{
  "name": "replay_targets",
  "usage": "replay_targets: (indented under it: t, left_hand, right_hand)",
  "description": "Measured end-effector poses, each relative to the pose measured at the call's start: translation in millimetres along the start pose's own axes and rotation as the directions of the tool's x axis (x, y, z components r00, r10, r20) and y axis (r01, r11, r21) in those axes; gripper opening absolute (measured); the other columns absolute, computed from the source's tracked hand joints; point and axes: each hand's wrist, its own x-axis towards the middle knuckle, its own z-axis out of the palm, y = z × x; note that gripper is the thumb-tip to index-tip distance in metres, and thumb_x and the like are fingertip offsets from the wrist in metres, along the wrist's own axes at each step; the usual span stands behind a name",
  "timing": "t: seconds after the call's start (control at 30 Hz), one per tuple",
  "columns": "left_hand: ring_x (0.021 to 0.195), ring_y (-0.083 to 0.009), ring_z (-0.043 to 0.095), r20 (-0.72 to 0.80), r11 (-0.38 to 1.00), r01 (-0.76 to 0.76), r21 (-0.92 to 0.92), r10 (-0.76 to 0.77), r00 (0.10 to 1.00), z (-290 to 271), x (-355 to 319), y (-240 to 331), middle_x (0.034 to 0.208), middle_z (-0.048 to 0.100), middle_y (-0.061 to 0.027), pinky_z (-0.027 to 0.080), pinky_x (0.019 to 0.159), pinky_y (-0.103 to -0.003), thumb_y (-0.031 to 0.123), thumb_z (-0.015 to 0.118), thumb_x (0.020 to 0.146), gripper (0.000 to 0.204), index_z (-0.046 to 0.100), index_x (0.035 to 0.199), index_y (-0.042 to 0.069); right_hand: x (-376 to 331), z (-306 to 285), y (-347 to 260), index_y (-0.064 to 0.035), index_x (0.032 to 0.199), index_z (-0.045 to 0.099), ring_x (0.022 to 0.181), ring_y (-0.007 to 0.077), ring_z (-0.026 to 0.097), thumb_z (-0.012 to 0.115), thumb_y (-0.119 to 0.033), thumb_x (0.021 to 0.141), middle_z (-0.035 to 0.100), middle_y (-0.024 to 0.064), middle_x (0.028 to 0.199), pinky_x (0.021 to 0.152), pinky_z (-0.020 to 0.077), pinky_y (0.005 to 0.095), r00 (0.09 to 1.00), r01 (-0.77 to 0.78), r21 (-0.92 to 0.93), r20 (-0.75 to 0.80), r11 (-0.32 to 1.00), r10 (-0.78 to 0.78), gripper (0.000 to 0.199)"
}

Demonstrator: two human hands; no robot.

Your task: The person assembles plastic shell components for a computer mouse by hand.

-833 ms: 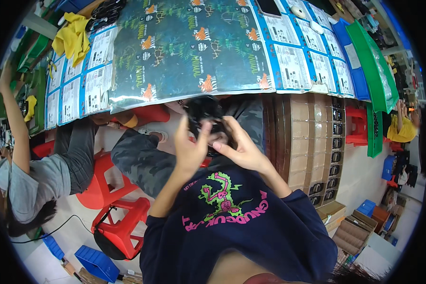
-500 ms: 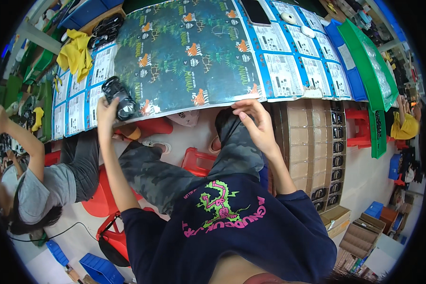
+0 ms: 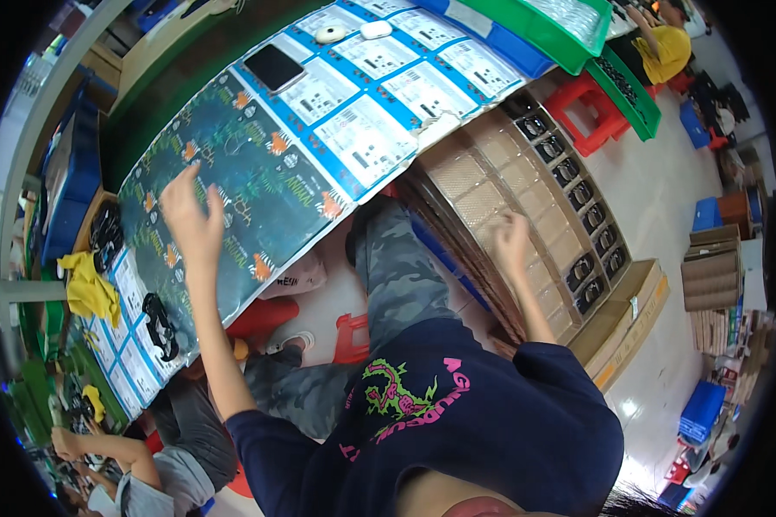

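The left hand (image 3: 194,215) is over the dark patterned sheet (image 3: 263,185), its fingers loosely extended and the thumb standing well apart, holding nothing. The right hand (image 3: 510,246) is over the brown compartment tray (image 3: 470,185), its fingers curled in; whether they grip anything, or touch the tray, I cannot tell.

Left of the left fingers and closer to the person's body, the black item (image 3: 159,327) lies near the table's edge, well apart from both hands. It looks dark and shiny, long and narrow, with an uneven outline; any marking on it is too small to make out. Similar black pieces (image 3: 582,194) fill compartments to the right of the right fingers.

Under the left hand, the sheet repeats orange-and-white animals, leafy shapes and bright yellow-green lettering. Right of that hand, white label panels (image 3: 362,142) with blue borders carry small dark print, too fine to read. Beyond its fingertips lies a phone (image 3: 274,67). Between the forearms, the navy shirt (image 3: 491,405) shows pink capitals around a green-and-pink figure.
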Motion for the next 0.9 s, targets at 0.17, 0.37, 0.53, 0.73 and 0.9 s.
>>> replay_targets:
  t: [0.17, 0.37, 0.53, 0.73, 0.9]
  left_hand:
    - [0.098, -0.0317, 0.046, 0.064, 0.976, -0.090, -0.199, 0.104, 0.992, 102, 40, 6, 0.118, 0.050, -0.0148, 0.037, 0.086, -0.040, 0.018, 0.058, 0.074, 0.047, 0.047, 0.116, 0.002]
    - [0.092, -0.0326, 0.048, 0.213, 0.986, 0.087, -0.143, -0.055, 0.975, 127, 33, 3, 0.106, 0.051, -0.0163, 0.042, 0.079, -0.041, 0.015, 0.059, 0.071, 0.041, 0.053, 0.109, 0.002]
    - [0.086, -0.0320, 0.049, 0.216, 0.979, 0.112, -0.168, -0.075, 0.974, 96, 9, 13, 0.091, 0.048, -0.0157, 0.044, 0.075, -0.040, 0.005, 0.057, 0.068, 0.029, 0.055, 0.096, -0.002]
    - [0.087, -0.0318, 0.050, 0.262, 0.989, 0.096, -0.109, -0.065, 0.963, 49, -29, 23, 0.090, 0.047, -0.0156, 0.043, 0.075, -0.041, 0.002, 0.056, 0.070, 0.019, 0.053, 0.087, -0.005]
    - [0.092, -0.0325, 0.048, 0.200, 0.993, 0.089, -0.080, -0.071, 0.977, 30, -67, 19, 0.099, 0.048, -0.0161, 0.042, 0.078, -0.040, 0.009, 0.058, 0.074, 0.029, 0.051, 0.100, -0.002]
  right_hand:
    - [-40, -99, 192, 0.0044, 0.101, 0.051, 0.092, 0.0381, 0.048, 0.055, -0.015, 0.070, 0.052, 0.0238, 0.095, 0.082, 0.0372, 0.0452, 0.926, -0.310, -0.631, -0.371, 0.711, 0.074, 0.037]
    - [-59, -124, 221, -0.0079, 0.117, 0.045, 0.098, 0.0378, 0.047, 0.051, -0.025, 0.077, 0.046, 0.0205, 0.110, 0.082, 0.0388, 0.0456, 0.865, -0.501, -0.585, -0.329, 0.637, 0.378, 0.044]
    - [-43, -129, 220, -0.0054, 0.110, 0.046, 0.095, 0.0391, 0.048, 0.056, -0.031, 0.076, 0.044, 0.0247, 0.108, 0.082, 0.0396, 0.0468, 0.742, -0.646, -0.629, -0.384, 0.433, 0.549, 0.044]
    - [-23, -144, 166, 0.0020, 0.090, 0.049, 0.097, 0.0384, 0.046, 0.066, -0.029, 0.073, 0.045, 0.0260, 0.102, 0.080, 0.0408, 0.0467, 0.845, -0.530, -0.631, -0.338, 0.566, 0.415, 0.039]
    - [19, -136, 93, 0.0022, 0.085, 0.046, 0.092, 0.0355, 0.044, 0.069, -0.021, 0.072, 0.044, 0.0204, 0.096, 0.086, 0.0337, 0.0428, 0.960, 0.077, -0.530, -0.190, 0.844, -0.207, 0.035]
